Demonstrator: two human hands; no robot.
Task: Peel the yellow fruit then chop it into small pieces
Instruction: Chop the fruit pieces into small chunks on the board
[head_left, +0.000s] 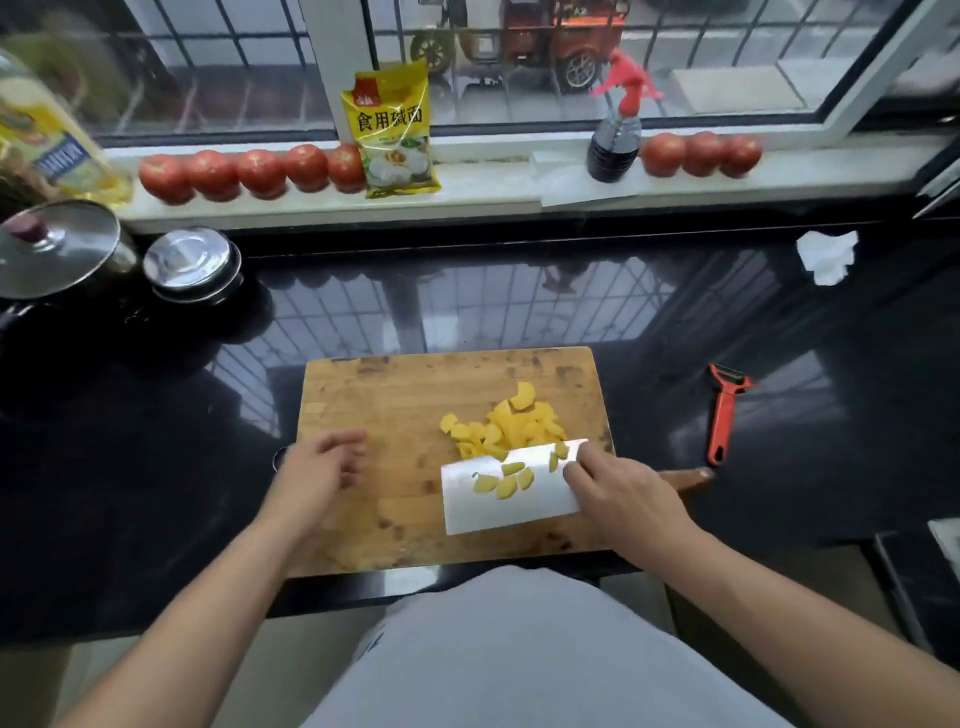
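On the wooden cutting board (395, 415), right of centre, lies a loose heap of yellow fruit pieces (506, 423), already peeled and cut into small chunks. No whole fruit or large uncut section visible anywhere, so peeling looks finished and chopping looks nearly or fully finished. Possibly left: clearing the few slices (506, 480) stuck to the flat of the cleaver (506, 499), and perhaps trimming the larger wedge at the far edge of the heap.

Lies tilted over, the cleaver, broad side up, far edge touching the near side of the heap. Grips it at the right end, the right hand (631, 496), fingers curled over the spine and handle, index finger stretched along the blade near a stuck slice; brown handle tip (691, 475) pokes out to the right past the knuckles.

Hovers over the left part of the board, the left hand (322, 470), fingers loosely curled and slightly blurred, holding nothing. Well apart from the heap, which sits to its right and a little farther away.

Off the board to the right, on the dark countertop (519, 301), rests a red peeler (724, 415), untouched, well clear of both hands.
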